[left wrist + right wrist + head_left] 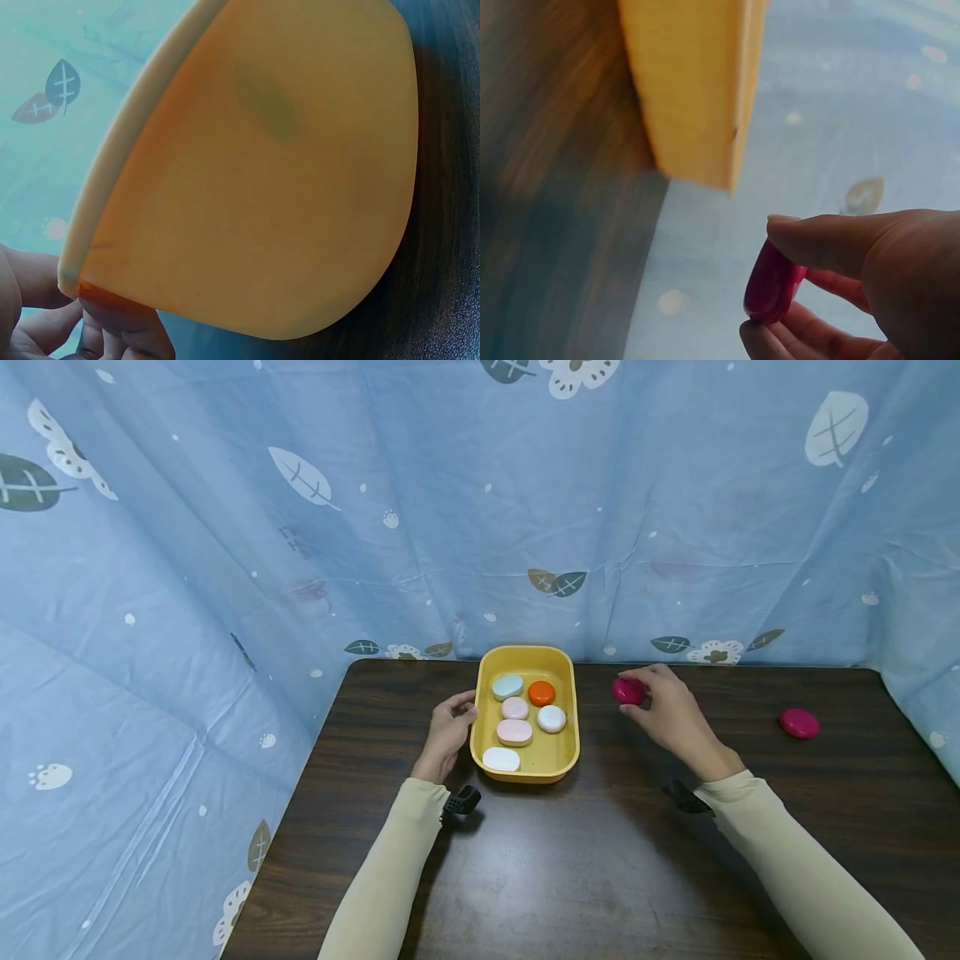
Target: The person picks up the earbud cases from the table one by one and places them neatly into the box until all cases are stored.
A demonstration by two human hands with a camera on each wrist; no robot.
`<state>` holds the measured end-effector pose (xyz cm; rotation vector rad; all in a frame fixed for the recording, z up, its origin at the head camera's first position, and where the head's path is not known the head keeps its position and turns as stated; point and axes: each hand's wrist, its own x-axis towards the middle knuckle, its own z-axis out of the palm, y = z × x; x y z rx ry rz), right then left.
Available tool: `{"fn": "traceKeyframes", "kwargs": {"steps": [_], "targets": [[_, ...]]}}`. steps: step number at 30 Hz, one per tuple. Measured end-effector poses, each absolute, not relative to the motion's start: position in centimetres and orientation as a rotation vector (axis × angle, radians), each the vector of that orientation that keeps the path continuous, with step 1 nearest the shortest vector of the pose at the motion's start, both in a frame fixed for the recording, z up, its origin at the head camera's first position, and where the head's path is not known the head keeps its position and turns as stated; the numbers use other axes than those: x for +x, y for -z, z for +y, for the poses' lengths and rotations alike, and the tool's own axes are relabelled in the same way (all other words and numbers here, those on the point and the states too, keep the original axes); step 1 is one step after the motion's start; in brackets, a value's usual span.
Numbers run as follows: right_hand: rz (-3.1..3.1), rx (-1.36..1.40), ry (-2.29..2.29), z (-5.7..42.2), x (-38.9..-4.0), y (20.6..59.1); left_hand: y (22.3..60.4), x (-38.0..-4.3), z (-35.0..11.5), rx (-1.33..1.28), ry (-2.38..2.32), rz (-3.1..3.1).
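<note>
My right hand [671, 714] pinches a magenta round soap bar [628, 691] between thumb and fingertips, just right of the yellow plastic bin [573, 727]. In the right wrist view the soap bar [772, 285] stands on edge in the grip, apart from the bin [690, 90]. With thumb and fingers, my left hand [447, 731] grips the bin's left rim; the left wrist view shows the rim [69, 277] between them. Inside the bin lie an orange round soap [542, 693], a white round one [551, 719], a pale blue oval [507, 687], a white oval [501, 759] and pink ones [514, 732].
Another magenta soap bar [799, 723] lies on the dark wooden table [570, 877], toward its right side. A blue patterned curtain [450, 527] hangs along the table's back edge and left side.
</note>
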<state>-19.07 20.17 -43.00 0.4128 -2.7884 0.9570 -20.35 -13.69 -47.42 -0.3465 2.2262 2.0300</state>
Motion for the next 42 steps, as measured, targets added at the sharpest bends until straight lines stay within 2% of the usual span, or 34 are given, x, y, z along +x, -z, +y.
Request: {"fn": "traceKeyframes", "kwargs": {"steps": [22,42], "targets": [[-2.772,0.742,-0.949,13.0,-19.0,40.3,47.3,-20.3,-13.7,-0.346,-2.013,2.215],[-2.969,0.940,-0.845,9.8,-20.2,40.9,47.5,-20.5,-13.7,-0.321,-2.033,2.214]]}}
